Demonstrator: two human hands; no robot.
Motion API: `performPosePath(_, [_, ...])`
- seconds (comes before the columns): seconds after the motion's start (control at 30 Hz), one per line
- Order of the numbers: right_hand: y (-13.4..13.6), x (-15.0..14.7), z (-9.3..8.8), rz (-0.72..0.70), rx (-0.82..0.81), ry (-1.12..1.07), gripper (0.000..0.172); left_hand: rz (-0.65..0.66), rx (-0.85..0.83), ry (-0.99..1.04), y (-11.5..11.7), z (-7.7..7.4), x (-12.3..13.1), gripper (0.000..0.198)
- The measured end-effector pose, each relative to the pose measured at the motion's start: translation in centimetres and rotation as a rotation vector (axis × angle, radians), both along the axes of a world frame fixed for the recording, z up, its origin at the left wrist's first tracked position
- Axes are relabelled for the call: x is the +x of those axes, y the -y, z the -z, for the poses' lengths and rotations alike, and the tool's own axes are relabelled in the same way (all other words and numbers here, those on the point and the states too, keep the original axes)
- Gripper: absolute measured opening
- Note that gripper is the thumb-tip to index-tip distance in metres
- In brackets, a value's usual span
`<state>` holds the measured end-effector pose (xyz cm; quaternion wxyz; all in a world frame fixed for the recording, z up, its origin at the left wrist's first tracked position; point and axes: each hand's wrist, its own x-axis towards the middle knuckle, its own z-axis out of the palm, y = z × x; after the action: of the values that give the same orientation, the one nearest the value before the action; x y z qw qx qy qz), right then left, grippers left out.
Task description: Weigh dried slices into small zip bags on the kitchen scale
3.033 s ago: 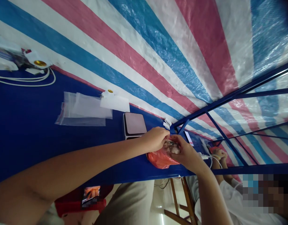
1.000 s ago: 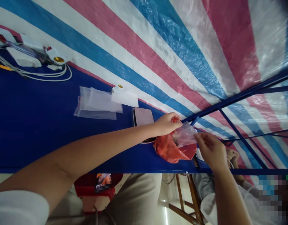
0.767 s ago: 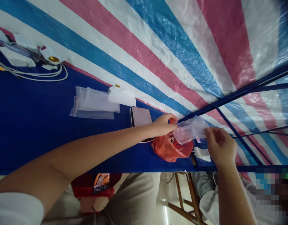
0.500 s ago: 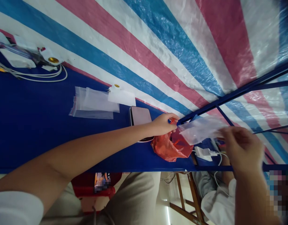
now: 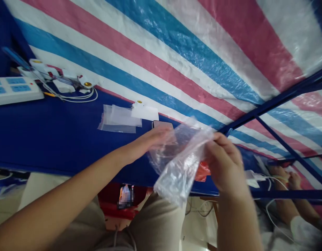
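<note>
A clear plastic bag (image 5: 180, 170), crumpled and partly see-through, hangs from my right hand (image 5: 225, 162), whose fingers are closed on its upper right edge. My left hand (image 5: 161, 136) reaches over the small flat device with a pale top (image 5: 163, 123). Its fingers are blurred behind the clear plastic, and whether they grip it I cannot tell. A red plastic bag (image 5: 202, 171) lies beyond the clear one, mostly hidden by it and by my right hand.
Flat zip bags (image 5: 120, 119) and a white card (image 5: 145, 112) lie on the blue tabletop (image 5: 58, 139). A power strip (image 5: 15, 91) and coiled white cables (image 5: 79, 97) are at left. A blue metal bar (image 5: 244, 118) slants at right, near another person's hands (image 5: 286, 176). A phone (image 5: 125, 196) rests below.
My right hand has brought the clear bag leftward and closer. My left hand has let go of the red bag and moved left to above the flat device. The view has shifted left.
</note>
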<state>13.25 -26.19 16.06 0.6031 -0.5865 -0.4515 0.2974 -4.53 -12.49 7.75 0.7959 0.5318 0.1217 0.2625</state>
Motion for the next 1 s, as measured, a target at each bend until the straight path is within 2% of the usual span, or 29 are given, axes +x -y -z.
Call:
performPosePath(0.07, [-2.2,-1.0,2.7,-0.010,-0.071,-0.091,0.027,-0.081,-0.091,-0.096,0.2,1.9,-2.6,0.060])
performPosePath(0.2, [-5.4,-3.8,8.6,0.009,-0.192,-0.179,0.040,-0.406,-0.114,-0.300,-0.1,4.9,-7.2,0.056])
performPosePath(0.37, [-6.6,-8.6,14.8,0.054,-0.329,-0.283,0.035,-0.690,0.087,-0.498,-1.7,7.5,-11.5,0.066])
performPosePath(0.5, [-5.7,-10.6,17.2,0.114,-0.319,-0.302,0.033,-0.816,0.352,-0.692,-2.9,8.7,-14.2,0.058])
performPosePath(0.6, [-4.9,-10.5,17.2,0.158,-0.300,-0.272,0.034,-0.874,0.532,-0.794,-3.7,9.3,-16.0,0.052])
performPosePath(0.7, [-5.4,-10.0,16.1,0.185,-0.270,-0.226,0.033,-0.858,0.623,-0.811,-4.6,9.6,-17.5,0.053])
performPosePath(0.83, [-9.7,-7.8,12.9,0.182,-0.200,-0.038,0.032,-0.775,0.695,-0.806,-5.7,9.9,-18.7,0.057])
performPosePath(0.9, [-12.6,-6.0,10.8,0.195,-0.248,0.118,0.036,-0.733,0.724,-0.803,-5.9,9.8,-18.6,0.057])
performPosePath(1.0, [-14.9,-4.4,8.9,0.429,-0.196,0.345,0.048,-0.667,0.759,-0.765,-6.0,9.5,-17.8,0.056])
